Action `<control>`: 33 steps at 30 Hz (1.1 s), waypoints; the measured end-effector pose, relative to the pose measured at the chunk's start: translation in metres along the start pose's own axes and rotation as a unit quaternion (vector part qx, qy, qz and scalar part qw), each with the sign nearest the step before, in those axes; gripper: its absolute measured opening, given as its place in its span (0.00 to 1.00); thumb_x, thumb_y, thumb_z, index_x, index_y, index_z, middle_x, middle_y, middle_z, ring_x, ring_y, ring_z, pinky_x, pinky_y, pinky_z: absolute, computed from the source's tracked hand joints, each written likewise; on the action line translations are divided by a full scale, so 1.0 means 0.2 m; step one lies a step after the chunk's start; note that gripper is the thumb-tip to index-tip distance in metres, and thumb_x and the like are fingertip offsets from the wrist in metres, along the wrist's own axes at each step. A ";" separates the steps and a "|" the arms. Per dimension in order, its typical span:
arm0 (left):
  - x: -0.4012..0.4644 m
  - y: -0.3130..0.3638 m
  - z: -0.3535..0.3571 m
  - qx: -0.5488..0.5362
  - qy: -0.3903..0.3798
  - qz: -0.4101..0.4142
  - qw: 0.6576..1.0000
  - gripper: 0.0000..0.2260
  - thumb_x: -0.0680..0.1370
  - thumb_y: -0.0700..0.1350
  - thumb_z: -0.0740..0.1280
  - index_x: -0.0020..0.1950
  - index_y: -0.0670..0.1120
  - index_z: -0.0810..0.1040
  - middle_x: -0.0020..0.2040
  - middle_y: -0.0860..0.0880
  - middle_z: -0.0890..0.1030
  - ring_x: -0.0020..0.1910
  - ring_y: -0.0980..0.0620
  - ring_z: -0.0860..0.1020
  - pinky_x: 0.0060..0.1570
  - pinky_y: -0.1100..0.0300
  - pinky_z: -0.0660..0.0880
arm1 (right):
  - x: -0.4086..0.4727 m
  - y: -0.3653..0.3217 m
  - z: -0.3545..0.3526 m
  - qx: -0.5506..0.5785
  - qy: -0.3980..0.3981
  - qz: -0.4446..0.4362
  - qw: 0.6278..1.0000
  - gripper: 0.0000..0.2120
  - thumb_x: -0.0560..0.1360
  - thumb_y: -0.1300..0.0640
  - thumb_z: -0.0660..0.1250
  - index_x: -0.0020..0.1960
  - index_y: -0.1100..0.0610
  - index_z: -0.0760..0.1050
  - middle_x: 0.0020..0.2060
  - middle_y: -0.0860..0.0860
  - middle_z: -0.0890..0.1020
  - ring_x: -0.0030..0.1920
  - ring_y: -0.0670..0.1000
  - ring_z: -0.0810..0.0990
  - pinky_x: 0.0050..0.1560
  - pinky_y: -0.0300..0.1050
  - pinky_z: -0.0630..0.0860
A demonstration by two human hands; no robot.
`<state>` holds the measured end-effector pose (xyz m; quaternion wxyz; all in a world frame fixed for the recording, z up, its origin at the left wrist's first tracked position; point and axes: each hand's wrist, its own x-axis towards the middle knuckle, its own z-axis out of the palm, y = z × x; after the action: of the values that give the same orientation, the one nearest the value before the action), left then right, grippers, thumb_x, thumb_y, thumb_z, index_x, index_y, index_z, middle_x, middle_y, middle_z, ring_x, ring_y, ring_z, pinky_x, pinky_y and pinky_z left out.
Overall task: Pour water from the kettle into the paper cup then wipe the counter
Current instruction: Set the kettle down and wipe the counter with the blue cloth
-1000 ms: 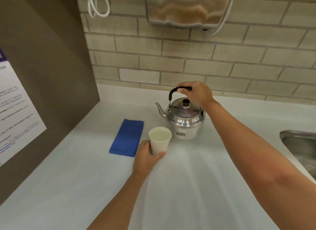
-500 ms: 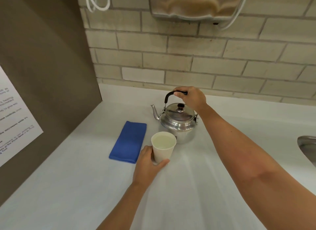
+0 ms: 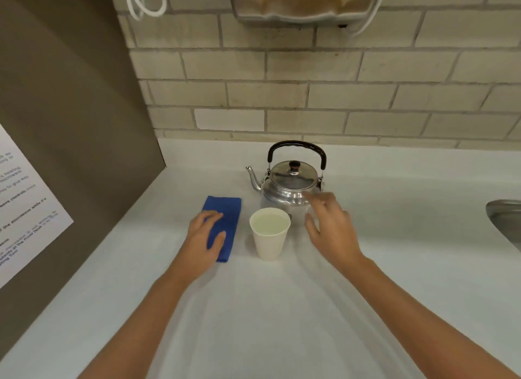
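Observation:
A steel kettle point(image 3: 290, 185) with a black handle stands upright on the white counter point(image 3: 282, 308) near the brick wall, its spout to the left. In front of it stands a white paper cup point(image 3: 269, 239) holding water. A folded blue cloth point(image 3: 225, 218) lies flat to the cup's left. My left hand point(image 3: 204, 239) rests on the cloth's near left part, fingers spread over it. My right hand point(image 3: 331, 230) hovers open just right of the cup and in front of the kettle, holding nothing and slightly blurred.
A dark panel with a printed notice point(image 3: 25, 206) walls off the left side. A steel sink point(image 3: 506, 223) edge shows at the far right. A metal dispenser point(image 3: 304, 3) and white cords hang on the brick wall above.
My right hand has let go of the kettle handle and come back toward me. My left hand has left the cup and moved left onto the blue cloth.

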<state>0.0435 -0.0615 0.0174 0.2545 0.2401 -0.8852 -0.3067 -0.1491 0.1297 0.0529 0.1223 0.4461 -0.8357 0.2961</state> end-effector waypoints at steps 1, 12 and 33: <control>0.06 -0.02 0.00 0.024 0.003 -0.006 1.000 0.18 0.79 0.41 0.60 0.68 0.40 0.67 0.69 0.44 0.66 0.71 0.48 0.62 0.67 0.65 0.55 | -0.14 0.03 0.03 -0.022 -0.046 -0.010 0.999 0.21 0.74 0.59 0.64 0.66 0.52 0.69 0.57 0.58 0.74 0.54 0.59 0.76 0.50 0.54 0.74; 0.20 -0.16 0.19 0.301 -0.113 -0.064 0.945 0.22 0.81 0.47 0.46 0.75 0.46 0.48 0.78 0.45 0.49 0.76 0.45 0.49 0.74 0.47 0.47 | -0.43 0.15 0.15 -0.025 -0.098 0.067 0.993 0.21 0.78 0.54 0.59 0.70 0.57 0.64 0.69 0.60 0.65 0.71 0.60 0.62 0.71 0.53 0.61; -0.72 0.62 0.60 0.232 -0.084 -0.054 0.968 0.24 0.80 0.49 0.46 0.75 0.44 0.47 0.77 0.41 0.47 0.76 0.40 0.44 0.73 0.46 0.39 | -0.75 0.11 -0.10 -0.038 -0.041 0.217 0.975 0.24 0.80 0.54 0.51 0.74 0.57 0.53 0.73 0.61 0.57 0.73 0.60 0.53 0.73 0.59 0.54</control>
<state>0.0467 0.1602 -0.0257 0.0995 0.3137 -0.9359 -0.1255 -0.0819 0.2531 -0.0095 0.0373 0.2609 -0.9276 0.2647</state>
